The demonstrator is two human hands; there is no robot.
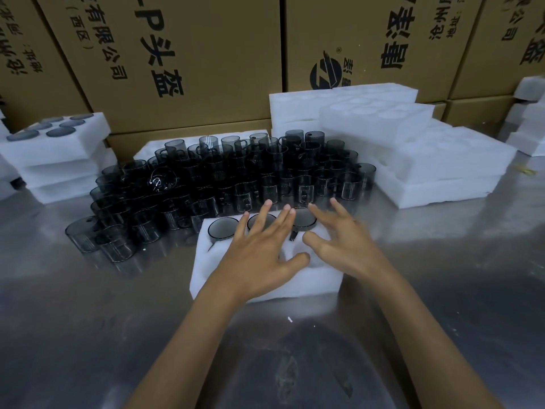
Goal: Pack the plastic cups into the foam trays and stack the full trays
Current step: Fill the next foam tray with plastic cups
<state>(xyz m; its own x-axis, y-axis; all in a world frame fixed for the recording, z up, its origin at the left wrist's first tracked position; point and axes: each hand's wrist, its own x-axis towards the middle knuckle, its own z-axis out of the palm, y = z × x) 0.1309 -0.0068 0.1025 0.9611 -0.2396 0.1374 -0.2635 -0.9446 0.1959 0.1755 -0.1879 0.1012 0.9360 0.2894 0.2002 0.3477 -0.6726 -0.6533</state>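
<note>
A white foam tray [312, 283] lies on the metal table in front of me. Its far row holds three dark plastic cups, seen as round rims: one at the left [223, 228], one in the middle [256, 221] partly under my fingers, one at the right [303, 219]. My left hand [261, 255] lies flat over the tray with fingers spread. My right hand [339, 242] hovers over the tray's right side, fingers apart, fingertips by the right cup. Both hands hold nothing. Behind the tray stands a crowd of several loose smoky cups [236, 178].
A stack of full foam trays [59, 160] sits at the far left. Empty foam trays [413, 160] are piled at the far right, with more at the right edge [530, 119]. Cardboard boxes [206, 54] wall off the back. The metal table [88, 335] reaches toward me.
</note>
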